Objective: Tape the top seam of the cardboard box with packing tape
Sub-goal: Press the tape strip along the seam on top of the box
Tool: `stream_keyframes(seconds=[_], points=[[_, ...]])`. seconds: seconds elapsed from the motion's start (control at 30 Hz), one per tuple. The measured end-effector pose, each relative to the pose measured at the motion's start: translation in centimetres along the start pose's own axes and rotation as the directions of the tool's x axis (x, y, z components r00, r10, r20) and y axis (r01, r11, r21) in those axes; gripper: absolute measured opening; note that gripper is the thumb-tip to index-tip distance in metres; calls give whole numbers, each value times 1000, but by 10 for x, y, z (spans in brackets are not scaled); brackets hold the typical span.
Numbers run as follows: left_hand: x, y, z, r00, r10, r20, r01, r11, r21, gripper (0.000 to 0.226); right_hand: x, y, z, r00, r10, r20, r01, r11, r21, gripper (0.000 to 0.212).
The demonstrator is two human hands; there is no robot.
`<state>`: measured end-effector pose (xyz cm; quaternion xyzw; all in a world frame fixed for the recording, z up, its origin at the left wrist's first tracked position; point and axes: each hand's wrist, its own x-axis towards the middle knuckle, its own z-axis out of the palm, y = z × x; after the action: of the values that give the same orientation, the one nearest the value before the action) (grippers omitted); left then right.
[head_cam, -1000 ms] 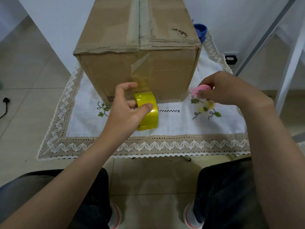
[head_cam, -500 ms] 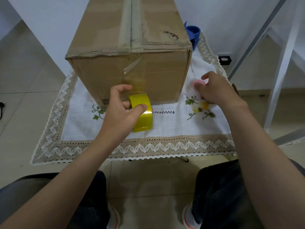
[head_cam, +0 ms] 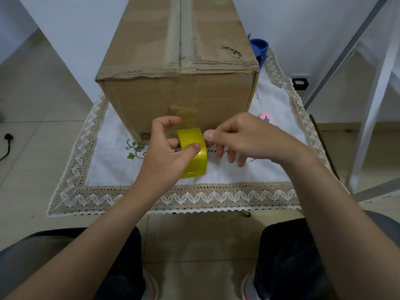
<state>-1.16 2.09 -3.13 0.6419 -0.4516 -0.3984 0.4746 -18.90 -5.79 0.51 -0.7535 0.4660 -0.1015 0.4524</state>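
Observation:
A brown cardboard box (head_cam: 149, 100) stands on a lace-edged white cloth (head_cam: 112, 169). Clear tape covers its top seam and runs down the near face. My left hand (head_cam: 166, 152) grips a yellow roll of packing tape (head_cam: 193, 161) just in front of the box's lower edge, thumb on the roll's outer face. My right hand (head_cam: 242, 137) is right beside the roll, thumb and forefinger pinched together at its upper right edge; whether they hold the tape strip is not clear.
A small pink object (head_cam: 266, 118) lies on the cloth behind my right hand. A blue cup-like thing (head_cam: 258, 47) stands behind the box's right corner. White frame legs (head_cam: 376, 100) rise at the right. A black plug (head_cam: 8, 137) lies on the floor at left.
My right hand let go of the pink object, leaving it on the cloth, and moved left to the tape roll. The loose tape strip on the box face now lies flatter.

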Motion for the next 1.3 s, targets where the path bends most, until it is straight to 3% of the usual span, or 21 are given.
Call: stream_keyframes(seconds=[0.27,0.5,0.67,0.8,0.93,1.3], points=[[-5,0,0,1000,20,7,-20,1000,11,49,9,-7,23,996,22,-85,-13,994,108,35],[-6,0,0,999,4,32,-1,994,-112,31,-2,-16,8,995,0,-103,21,978,206,39],[0,-3,3,999,10,-53,-15,995,-94,18,-14,-13,-5,973,-20,-232,15,1000,-26,28],[2,-5,10,997,14,-73,-20,996,-87,18,-19,-1,-12,918,22,-396,-136,956,-261,35],[4,-5,14,997,11,-75,-18,995,-94,18,-20,11,-18,871,49,-489,-265,885,-383,27],[4,-7,17,996,17,-91,-26,995,-97,18,-18,49,-44,725,83,-683,-422,838,-346,25]])
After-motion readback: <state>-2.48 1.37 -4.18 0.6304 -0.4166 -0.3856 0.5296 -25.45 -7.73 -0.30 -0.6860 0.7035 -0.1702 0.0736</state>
